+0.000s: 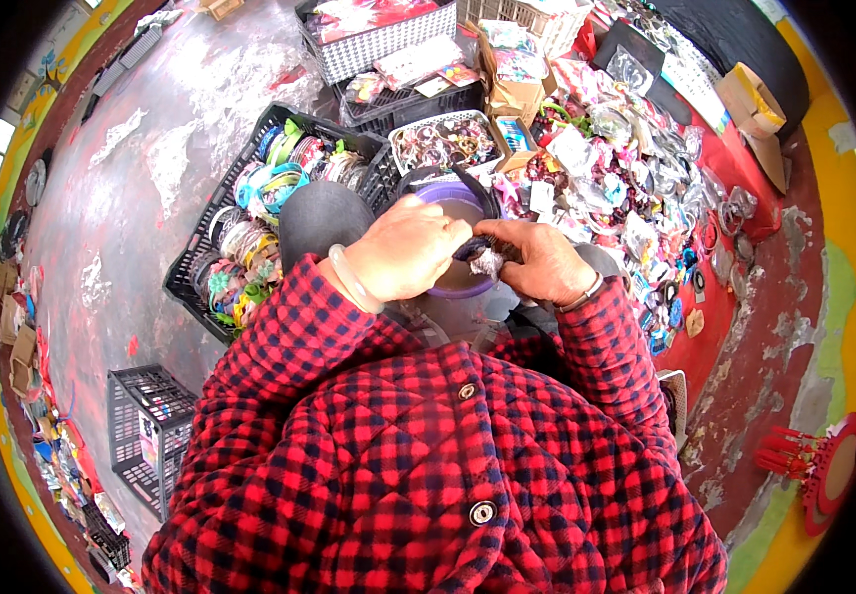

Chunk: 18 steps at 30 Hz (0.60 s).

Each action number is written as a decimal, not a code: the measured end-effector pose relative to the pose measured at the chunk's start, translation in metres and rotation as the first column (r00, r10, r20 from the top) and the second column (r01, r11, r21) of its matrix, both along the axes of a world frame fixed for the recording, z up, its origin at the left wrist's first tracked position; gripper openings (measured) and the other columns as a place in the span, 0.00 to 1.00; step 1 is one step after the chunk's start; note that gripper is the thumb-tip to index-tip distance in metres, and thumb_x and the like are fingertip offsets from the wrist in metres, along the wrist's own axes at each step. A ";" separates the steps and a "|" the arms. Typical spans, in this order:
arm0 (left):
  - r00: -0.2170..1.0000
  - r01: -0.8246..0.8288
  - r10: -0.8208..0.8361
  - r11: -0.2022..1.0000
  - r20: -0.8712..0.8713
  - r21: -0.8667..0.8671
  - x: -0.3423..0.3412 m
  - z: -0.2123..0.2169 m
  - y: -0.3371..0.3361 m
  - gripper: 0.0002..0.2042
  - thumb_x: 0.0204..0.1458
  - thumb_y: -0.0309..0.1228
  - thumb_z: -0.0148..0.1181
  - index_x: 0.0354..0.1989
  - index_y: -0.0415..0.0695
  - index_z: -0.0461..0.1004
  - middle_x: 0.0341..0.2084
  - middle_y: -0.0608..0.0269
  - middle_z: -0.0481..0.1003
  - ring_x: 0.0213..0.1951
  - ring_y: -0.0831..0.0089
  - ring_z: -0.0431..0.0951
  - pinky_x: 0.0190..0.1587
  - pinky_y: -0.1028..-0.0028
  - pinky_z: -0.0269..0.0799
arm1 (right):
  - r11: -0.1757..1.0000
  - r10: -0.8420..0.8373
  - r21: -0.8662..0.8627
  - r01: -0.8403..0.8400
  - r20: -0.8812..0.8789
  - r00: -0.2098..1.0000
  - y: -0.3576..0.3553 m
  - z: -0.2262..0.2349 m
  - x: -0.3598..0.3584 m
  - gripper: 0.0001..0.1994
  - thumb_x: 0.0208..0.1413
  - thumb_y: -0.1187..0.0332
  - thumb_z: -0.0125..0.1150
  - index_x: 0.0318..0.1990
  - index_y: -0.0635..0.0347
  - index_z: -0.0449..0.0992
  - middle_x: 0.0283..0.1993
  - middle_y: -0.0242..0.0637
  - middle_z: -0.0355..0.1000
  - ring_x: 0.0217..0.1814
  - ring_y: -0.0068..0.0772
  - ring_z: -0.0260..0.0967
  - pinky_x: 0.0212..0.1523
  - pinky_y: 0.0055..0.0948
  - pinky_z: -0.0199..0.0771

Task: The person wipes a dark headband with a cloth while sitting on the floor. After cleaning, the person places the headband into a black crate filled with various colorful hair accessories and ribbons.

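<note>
On the near side of the purple bucket (pixel 463 293), a quilted red-and-black checked jacket (pixel 398 445) with buttons down the front. To the right of the bucket, a wide heap of small bagged accessories (pixel 616 178), many in clear wrappers, spread over red cloth (pixel 697 332). To the left of the bucket, at a slant, a black crate (pixel 187 265) full of colourful hair bands (pixel 245 238). Well beyond the bucket, a grey-and-white patterned basket (pixel 388 49) with packets inside. Just beyond the bucket, a smaller white basket (pixel 496 140) of trinkets. Above the bucket's opening, the left hand (pixel 410 247), fingers curled in, fingertips partly hidden, grip impossible to tell; close beside, the right hand (pixel 545 259), thumb and forefinger pinching. Directly over the bucket, between both hands, a small dark piece with a whitish, shiny patch (pixel 484 260).
</note>
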<state>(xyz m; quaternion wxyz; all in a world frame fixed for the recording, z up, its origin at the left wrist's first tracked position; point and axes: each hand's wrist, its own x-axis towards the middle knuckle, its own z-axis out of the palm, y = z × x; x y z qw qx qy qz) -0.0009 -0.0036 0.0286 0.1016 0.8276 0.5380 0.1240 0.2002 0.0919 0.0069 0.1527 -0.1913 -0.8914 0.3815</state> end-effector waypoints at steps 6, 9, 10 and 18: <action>0.920 -0.309 0.135 0.827 0.367 0.471 -0.008 0.003 0.001 0.31 0.35 0.26 0.66 0.52 0.40 0.63 0.49 0.51 0.65 0.54 0.54 0.64 0.60 0.61 0.54 | 0.911 -0.310 -0.256 0.323 0.091 0.946 -0.011 0.017 -0.015 0.24 0.39 0.75 0.56 0.49 0.58 0.70 0.30 0.41 0.74 0.31 0.31 0.73 0.34 0.28 0.71; 0.418 -0.452 0.086 0.884 0.904 0.124 -0.005 -0.030 0.001 0.28 0.42 0.25 0.65 0.53 0.38 0.60 0.49 0.55 0.65 0.53 0.67 0.66 0.55 0.69 0.61 | 0.900 -0.381 -0.280 0.335 -0.127 0.916 -0.010 -0.009 -0.024 0.22 0.42 0.75 0.56 0.50 0.58 0.70 0.30 0.39 0.74 0.32 0.24 0.73 0.34 0.23 0.71; 0.138 -0.340 0.103 0.939 0.985 -0.050 -0.002 -0.033 0.000 0.26 0.44 0.24 0.63 0.53 0.39 0.60 0.49 0.56 0.66 0.51 0.69 0.67 0.54 0.71 0.62 | 0.856 -0.401 -0.392 0.337 -0.092 0.911 -0.012 -0.005 -0.025 0.22 0.42 0.75 0.56 0.50 0.58 0.69 0.30 0.38 0.74 0.32 0.23 0.72 0.34 0.22 0.71; -0.158 0.100 0.269 0.962 0.950 -0.255 0.013 -0.032 0.001 0.17 0.57 0.28 0.48 0.53 0.35 0.62 0.48 0.55 0.70 0.52 0.68 0.68 0.58 0.68 0.59 | 0.548 -0.273 -0.831 -0.098 -0.289 0.918 -0.028 -0.016 -0.035 0.24 0.46 0.83 0.54 0.54 0.63 0.64 0.44 0.35 0.71 0.45 0.25 0.69 0.49 0.25 0.67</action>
